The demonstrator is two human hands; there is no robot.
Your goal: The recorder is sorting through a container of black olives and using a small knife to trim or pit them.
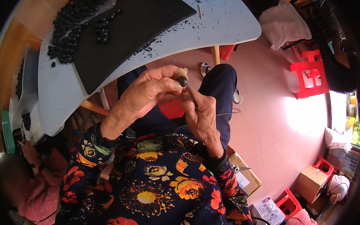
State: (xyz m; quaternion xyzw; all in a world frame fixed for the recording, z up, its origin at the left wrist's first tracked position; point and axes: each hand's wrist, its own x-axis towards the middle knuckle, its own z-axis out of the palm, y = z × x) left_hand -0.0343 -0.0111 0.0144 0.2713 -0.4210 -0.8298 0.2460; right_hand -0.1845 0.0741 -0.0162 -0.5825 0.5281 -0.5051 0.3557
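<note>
My left hand (155, 87) is closed in a pinch above my lap. Between its thumb and fingers sits a small, round black rubber-like piece (182, 81). My right hand (200, 113) is closed just beside it, its fingertips near the black piece. What lies inside my right fingers is mostly hidden. A thin grey wire-like rod (228, 113) shows on the far side of that hand, and I cannot tell whether it is held. Many similar black round pieces (66, 43) lie in a heap on the white table (220, 25), by a dark mat (129, 29).
Black crumbs and a thin stick (200, 11) lie near the table's edge. At left sits another person in a pink top (43, 199). Red stools (309, 77), a cardboard box (310, 183) and an open carton (250, 176) stand on the tiled floor at right.
</note>
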